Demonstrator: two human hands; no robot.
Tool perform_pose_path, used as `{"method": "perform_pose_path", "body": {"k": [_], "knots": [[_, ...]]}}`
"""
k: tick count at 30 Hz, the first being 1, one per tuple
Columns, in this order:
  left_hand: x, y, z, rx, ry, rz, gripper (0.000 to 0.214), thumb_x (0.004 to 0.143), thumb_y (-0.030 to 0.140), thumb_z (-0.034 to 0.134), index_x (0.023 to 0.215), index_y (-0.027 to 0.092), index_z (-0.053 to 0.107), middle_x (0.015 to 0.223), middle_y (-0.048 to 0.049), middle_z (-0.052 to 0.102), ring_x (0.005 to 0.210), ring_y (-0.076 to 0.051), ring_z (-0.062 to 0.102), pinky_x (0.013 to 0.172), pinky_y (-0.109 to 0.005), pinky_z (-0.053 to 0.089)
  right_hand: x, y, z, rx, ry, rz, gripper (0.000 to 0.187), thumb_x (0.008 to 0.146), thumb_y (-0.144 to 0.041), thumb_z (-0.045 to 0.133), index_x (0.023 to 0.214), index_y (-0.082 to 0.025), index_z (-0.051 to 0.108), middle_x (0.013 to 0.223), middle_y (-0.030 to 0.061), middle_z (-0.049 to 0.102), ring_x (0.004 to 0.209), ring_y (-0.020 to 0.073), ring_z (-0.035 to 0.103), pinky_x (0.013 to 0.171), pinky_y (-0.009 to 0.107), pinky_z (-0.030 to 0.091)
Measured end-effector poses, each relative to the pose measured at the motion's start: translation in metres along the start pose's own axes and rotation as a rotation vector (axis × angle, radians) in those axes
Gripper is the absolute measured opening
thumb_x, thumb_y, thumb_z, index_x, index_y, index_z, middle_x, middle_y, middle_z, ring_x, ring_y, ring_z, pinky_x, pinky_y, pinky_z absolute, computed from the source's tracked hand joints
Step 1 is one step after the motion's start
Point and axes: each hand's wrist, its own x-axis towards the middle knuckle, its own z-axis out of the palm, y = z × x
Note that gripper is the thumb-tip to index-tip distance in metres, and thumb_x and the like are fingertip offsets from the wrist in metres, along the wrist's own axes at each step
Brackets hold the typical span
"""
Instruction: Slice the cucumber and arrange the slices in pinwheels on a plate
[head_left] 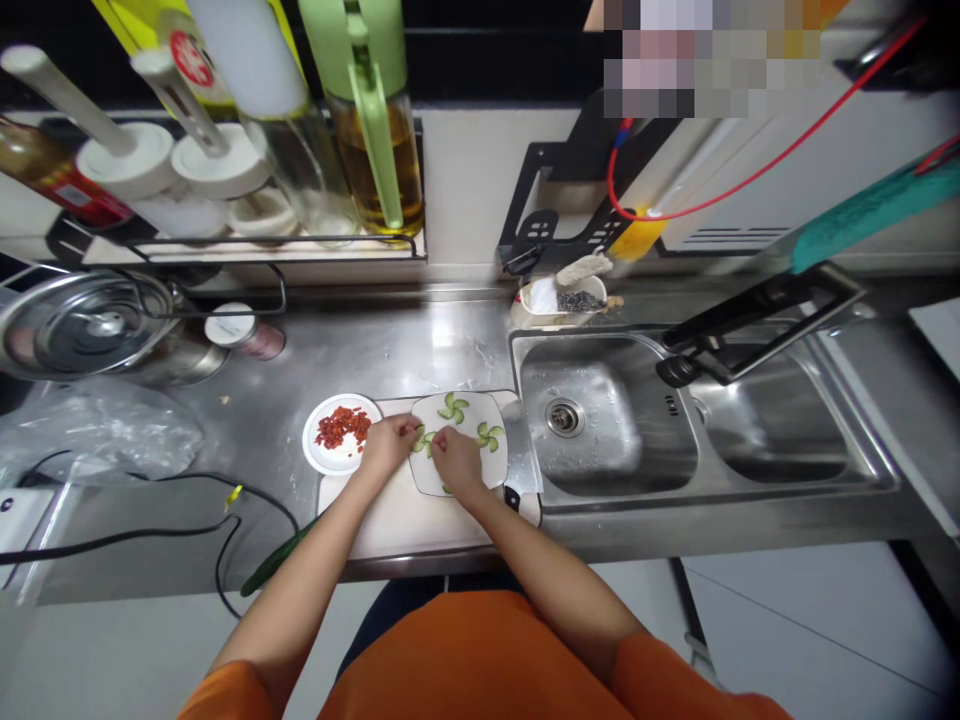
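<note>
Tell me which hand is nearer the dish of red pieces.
Left. The left hand is by the edge of the dish; the right hand is farther off, over the plate.

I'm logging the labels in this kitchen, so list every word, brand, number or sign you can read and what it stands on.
No word, brand or number is readable.
Bottle with yellow label: red round mark with pale strokes, too blurred to read.
Red-labelled bottle: pale patch, print too small.
White-lidded jar: any print is too small.
Square plate and round plate: no lettering visible.
</note>
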Motion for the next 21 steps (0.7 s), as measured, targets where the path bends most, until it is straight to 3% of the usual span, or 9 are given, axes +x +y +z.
{"method": "perform_pose_path", "body": {"k": [7, 21], "knots": [[0.0031, 0.0022, 0.0014, 0.066, -0.014, 0.06, 0.015, 0.074, 0.026, 0.055, 0.079, 0.021, 0.069, 0.072, -0.0008, 0.066, 0.067, -0.014, 0.057, 0.062, -0.023, 0.038, -0.0015, -0.0036, -0.0014, -0.104, 0.017, -0.024, 0.014, 0.084, -0.018, 0.049, 0.081, -0.019, 0.062, 0.071, 0.0022, 0.064, 0.068, 0.0156, 0.054, 0.056, 0.024, 0.028], [0.0016, 0.004, 0.0044, 0.269, 0.009, 0.152, 0.014, 0.079, 0.021, 0.052, 0.081, 0.021, 0.066, 0.08, -0.0035, 0.065, 0.078, -0.017, 0.057, 0.068, -0.025, 0.039, -0.0048, -0.0063, -0.0027, -0.247, -0.019, -0.057, 0.017, 0.088, -0.023, 0.047, 0.084, -0.019, 0.063, 0.077, 0.0054, 0.064, 0.087, 0.0209, 0.045, 0.063, 0.028, 0.025]]}}
